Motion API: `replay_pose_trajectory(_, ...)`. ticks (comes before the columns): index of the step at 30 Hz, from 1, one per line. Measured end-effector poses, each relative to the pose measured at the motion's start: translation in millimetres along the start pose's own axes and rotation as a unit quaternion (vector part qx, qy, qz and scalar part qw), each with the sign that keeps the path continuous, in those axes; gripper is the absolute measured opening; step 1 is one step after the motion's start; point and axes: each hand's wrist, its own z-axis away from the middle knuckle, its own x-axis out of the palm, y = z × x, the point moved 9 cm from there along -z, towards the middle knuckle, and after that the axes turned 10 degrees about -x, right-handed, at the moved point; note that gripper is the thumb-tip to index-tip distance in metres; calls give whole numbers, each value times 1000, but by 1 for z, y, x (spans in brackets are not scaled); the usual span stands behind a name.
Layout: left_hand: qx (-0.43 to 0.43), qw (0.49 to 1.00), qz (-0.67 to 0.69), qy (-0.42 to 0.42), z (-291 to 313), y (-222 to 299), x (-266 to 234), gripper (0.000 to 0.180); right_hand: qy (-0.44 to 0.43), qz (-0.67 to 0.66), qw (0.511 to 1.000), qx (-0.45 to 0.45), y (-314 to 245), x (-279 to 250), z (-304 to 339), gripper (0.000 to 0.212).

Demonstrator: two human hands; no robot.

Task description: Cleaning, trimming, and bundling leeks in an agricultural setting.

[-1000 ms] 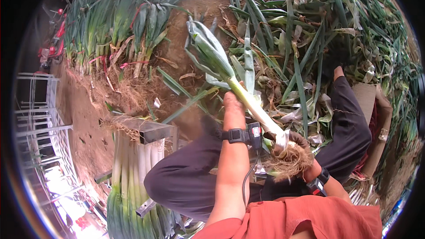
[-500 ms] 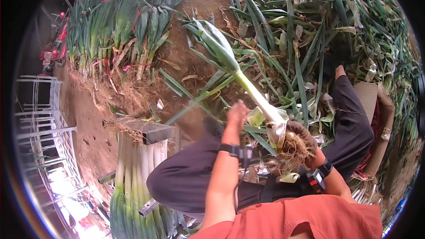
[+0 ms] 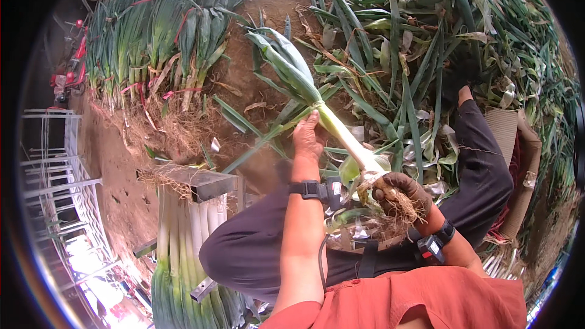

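Observation:
A single leek (image 3: 342,136) lies slantwise before me, its green leaves pointing far left and its shaggy roots toward me. Around its root end my right hand (image 3: 407,192), in a dark dirty glove, is closed. Bare, my left hand (image 3: 309,137) holds the stem just below where the leaves fan out, thumb along its upper side; some of its fingers are hidden. Loose pale outer skin hangs by the root end. Below the stem, cut leaves and peelings lie between my legs.
Tied bundles of leeks (image 3: 158,42) lie on the soil at far left. A metal stand (image 3: 213,187) beside my left knee bears more leeks (image 3: 183,250), roots up. Leaf waste (image 3: 420,55) heaps at far right, next to a cardboard piece (image 3: 501,134). White metal racks (image 3: 61,176) stand left.
My left hand has moved forward and left, from beside the leek onto its upper stem. My right hand keeps the root end, shifted slightly, and skin near the roots has come looser.

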Motion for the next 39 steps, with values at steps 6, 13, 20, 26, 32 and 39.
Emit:
replay_pose_trajectory(6,92,982,-116,-114,49,24,75,15,-17,16,999,-41,-22,-10,-24,22)
replay_pose_trajectory(13,-143,859,-395,-291,158,-56,145,16,-40,304,916,-258,-88,13,-65,27)
replay_pose_trajectory(20,-30,976,-216,-1,96,-3,45,37,-40,562,768,-304,-75,44,-43,45)
replay_pose_trajectory(26,-113,975,-179,69,42,-60,7,27,-53,726,625,-281,-25,48,-37,57)
replay_pose_trajectory(32,-138,985,-62,81,31,-82,-29,25,46,671,564,-479,-102,71,-44,31)
replay_pose_trajectory(39,-137,988,13,75,30,-69,-11,15,-49,751,584,-305,-58,73,-136,68)
